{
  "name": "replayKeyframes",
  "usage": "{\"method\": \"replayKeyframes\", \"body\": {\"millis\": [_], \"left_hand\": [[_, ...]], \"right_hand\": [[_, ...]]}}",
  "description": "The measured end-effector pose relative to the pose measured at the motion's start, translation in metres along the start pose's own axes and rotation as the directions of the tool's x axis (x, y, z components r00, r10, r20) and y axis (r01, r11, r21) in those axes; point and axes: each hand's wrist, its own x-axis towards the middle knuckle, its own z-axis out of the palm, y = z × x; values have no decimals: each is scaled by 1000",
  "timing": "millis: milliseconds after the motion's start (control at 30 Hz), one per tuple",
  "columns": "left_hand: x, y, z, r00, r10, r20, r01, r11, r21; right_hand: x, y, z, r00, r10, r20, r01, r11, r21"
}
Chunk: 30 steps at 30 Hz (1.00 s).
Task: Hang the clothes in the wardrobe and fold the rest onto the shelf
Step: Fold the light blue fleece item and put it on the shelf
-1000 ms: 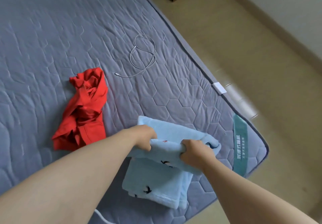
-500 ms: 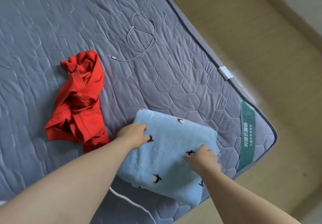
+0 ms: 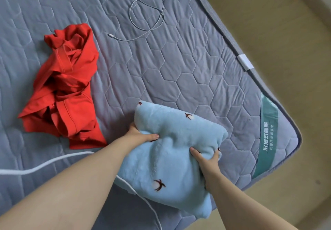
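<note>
Grey quilted mattress [image 3: 179,68] fills most of the view, near corner at lower R; wardrobe and shelf not in view.

Progress (est.): early to mid. Blue fleece bundle [image 3: 172,149] is folded into a thick pad, so the fold step looks done for this item, but it's not yet on the shelf. Red garment [image 3: 68,95] lies crumpled on the mattress, just L of the bundle, neither hung nor folded.

Grip: both hands closed on the bundle.
- L hand [image 3: 141,135] at its L edge, thumb on top, fingers tucked under.
- R hand [image 3: 206,160] at its R side, thumb and fingers pinching a bunched ridge of fleece.

Bundle spans btwn the two hands, near the mattress corner. Can't tell if fully lifted.

Misc: thin charging cable [image 3: 148,15] looped at far side, well apart. White cord [image 3: 44,165] runs under L forearm and the bundle; snag risk on lift.
</note>
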Motion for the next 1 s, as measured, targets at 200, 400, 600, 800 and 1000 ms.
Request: {"method": "replayKeyframes", "body": {"millis": [200,400,600,800,1000], "left_hand": [[-10,10,-6,975,-166,146,172,985,-28],[-38,36,-18,985,-120,122,130,989,-76],[-104,89,-63,998,56,-2,-55,986,-156],[-209,133,-133,967,241,-78,-252,943,-218],[-329,126,-224,930,339,-142,-365,899,-242]], "right_hand": [[2,-2,-6,997,2,72,-10,994,112],[-22,-31,-16,984,-107,145,79,979,187],[-83,-99,-9,941,-296,165,258,941,220],[-187,-154,3,868,-449,212,388,880,275],[-312,-168,30,769,-531,356,455,846,277]]}}
